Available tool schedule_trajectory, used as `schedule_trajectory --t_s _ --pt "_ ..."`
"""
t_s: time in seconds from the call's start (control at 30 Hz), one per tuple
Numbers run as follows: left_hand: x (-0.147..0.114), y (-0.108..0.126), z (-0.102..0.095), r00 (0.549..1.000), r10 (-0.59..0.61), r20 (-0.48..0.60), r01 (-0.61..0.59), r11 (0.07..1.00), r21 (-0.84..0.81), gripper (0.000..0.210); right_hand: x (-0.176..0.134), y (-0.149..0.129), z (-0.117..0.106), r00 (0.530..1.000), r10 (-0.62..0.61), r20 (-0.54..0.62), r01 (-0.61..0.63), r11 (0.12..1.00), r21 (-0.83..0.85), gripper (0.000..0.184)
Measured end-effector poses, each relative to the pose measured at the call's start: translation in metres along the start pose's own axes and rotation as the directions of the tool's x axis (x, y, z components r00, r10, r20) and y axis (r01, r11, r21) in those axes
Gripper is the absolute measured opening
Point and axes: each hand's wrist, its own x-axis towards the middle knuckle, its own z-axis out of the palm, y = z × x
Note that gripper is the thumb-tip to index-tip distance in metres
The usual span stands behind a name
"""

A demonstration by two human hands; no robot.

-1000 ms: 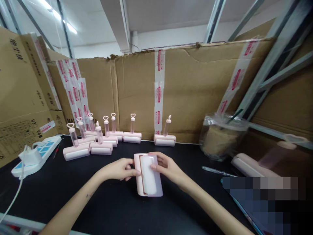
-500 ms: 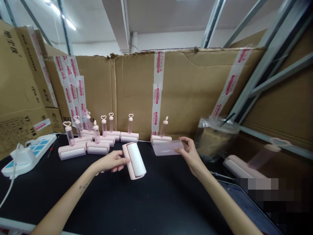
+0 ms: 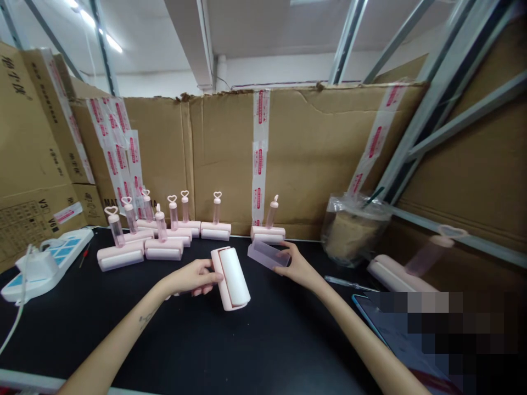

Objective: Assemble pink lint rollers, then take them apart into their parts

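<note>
Two grips are engaged: the left grip (image 3: 197, 278) is closed on the pink side of a pink-and-white roller (image 3: 234, 277), tilted over the middle of the table (image 3: 230, 356), while the right grip (image 3: 293, 263) pinches one end of a translucent cover (image 3: 265, 256), apart from the roller. Beyond these, eight handled rollers (image 3: 163, 249) stand along the cardboard panel (image 3: 222, 159), seven at left and one behind the cover. A slim tool (image 3: 346, 283) and a bagged cup (image 3: 349, 236) are located at right, a power strip (image 3: 61, 258) at far left.
</note>
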Motion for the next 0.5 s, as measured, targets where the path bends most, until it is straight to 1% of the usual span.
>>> schedule_trajectory --t_s 0.1,0.2,0.23,0.27,0.3,0.37,0.43,0.5 --pt "0.002 -0.003 0.004 1.000 0.010 -0.001 -0.010 0.999 -0.040 0.039 -0.002 -0.002 0.001 1.000 -0.010 -0.028 0.009 0.999 -0.049 0.074" --pt "0.006 -0.007 0.007 0.999 0.024 -0.033 -0.026 0.997 -0.075 0.039 -0.009 -0.016 0.001 0.992 -0.054 -0.116 0.044 0.995 -0.087 0.085" --pt "0.007 -0.008 0.009 0.998 0.031 -0.053 -0.036 0.995 -0.093 0.040 -0.013 -0.024 0.002 0.989 -0.079 -0.128 0.070 0.995 -0.072 0.086" --pt "0.009 -0.009 0.010 0.996 0.040 -0.078 -0.049 0.992 -0.112 0.041 -0.017 -0.032 0.003 0.988 -0.103 -0.113 0.101 0.995 -0.025 0.083" --pt "0.011 -0.010 0.012 0.993 0.051 -0.107 -0.065 0.989 -0.133 0.042 -0.021 -0.041 0.005 0.990 -0.124 -0.072 0.127 0.991 0.045 0.075" --pt "0.014 -0.010 0.015 0.983 0.072 -0.170 -0.102 0.980 -0.172 0.045 -0.032 -0.059 0.010 0.985 -0.159 0.061 0.144 0.968 0.205 0.058" --pt "0.017 -0.008 0.019 0.969 0.090 -0.230 -0.138 0.970 -0.202 0.048 -0.044 -0.074 0.017 0.965 -0.168 0.201 0.088 0.929 0.358 0.050" --pt "0.018 -0.005 0.023 0.955 0.097 -0.279 -0.162 0.962 -0.221 0.050 -0.055 -0.085 0.023 0.953 -0.140 0.270 -0.005 0.880 0.475 0.048"
